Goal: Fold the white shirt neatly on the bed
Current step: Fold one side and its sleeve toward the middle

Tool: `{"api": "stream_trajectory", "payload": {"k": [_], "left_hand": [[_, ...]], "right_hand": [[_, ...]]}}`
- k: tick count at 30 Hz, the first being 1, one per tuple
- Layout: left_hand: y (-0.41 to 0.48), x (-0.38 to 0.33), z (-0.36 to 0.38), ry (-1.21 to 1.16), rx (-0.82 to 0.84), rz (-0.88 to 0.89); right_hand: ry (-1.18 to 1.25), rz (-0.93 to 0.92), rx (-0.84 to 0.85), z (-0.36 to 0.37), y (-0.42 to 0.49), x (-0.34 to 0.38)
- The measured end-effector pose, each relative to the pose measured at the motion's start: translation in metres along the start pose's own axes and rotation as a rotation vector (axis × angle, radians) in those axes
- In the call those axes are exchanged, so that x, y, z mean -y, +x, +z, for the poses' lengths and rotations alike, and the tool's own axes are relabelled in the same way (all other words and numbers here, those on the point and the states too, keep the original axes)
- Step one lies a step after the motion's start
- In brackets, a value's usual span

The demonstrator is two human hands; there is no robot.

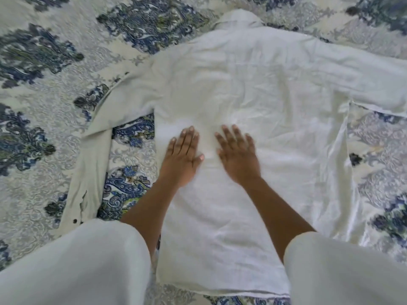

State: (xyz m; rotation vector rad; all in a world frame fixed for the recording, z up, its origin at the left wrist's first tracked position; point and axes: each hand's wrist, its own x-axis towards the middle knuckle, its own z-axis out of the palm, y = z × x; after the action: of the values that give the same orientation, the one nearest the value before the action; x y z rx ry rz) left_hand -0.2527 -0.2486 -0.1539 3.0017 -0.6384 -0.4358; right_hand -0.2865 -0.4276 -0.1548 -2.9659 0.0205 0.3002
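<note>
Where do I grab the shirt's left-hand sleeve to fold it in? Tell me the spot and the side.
Best to pinch the sleeve near its cuff, coming from the outer left side with the left hand. It lies bent down beside the shirt, its buttoned end free on the bedspread.

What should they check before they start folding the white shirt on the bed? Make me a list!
1. Shirt spread out on the bed: ok.
2. Left hand and right hand flat on the cloth: ok.
3. Cloth smooth: not ok, creases show across the back.
4. Left-side sleeve straight: not ok, it bends down toward the person.
5. Right-side sleeve fully laid out: cannot tell, it runs out of the picture.
6. Collar lying flat: cannot tell, too blurred.
</note>
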Motion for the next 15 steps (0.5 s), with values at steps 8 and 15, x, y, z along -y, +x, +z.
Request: {"api": "stream_trajectory", "payload": {"k": [8,15], "left_hand": [[0.014,0.049,-0.016,0.006,-0.009,-0.034],[-0.091,0.135,-0.033,-0.242,-0.39,-0.421]], "right_hand": [[0.13,0.358,-0.032,-0.014,0.028,-0.001],[0.498,0.01,-0.122,-0.034,0.018,0.141]]}}
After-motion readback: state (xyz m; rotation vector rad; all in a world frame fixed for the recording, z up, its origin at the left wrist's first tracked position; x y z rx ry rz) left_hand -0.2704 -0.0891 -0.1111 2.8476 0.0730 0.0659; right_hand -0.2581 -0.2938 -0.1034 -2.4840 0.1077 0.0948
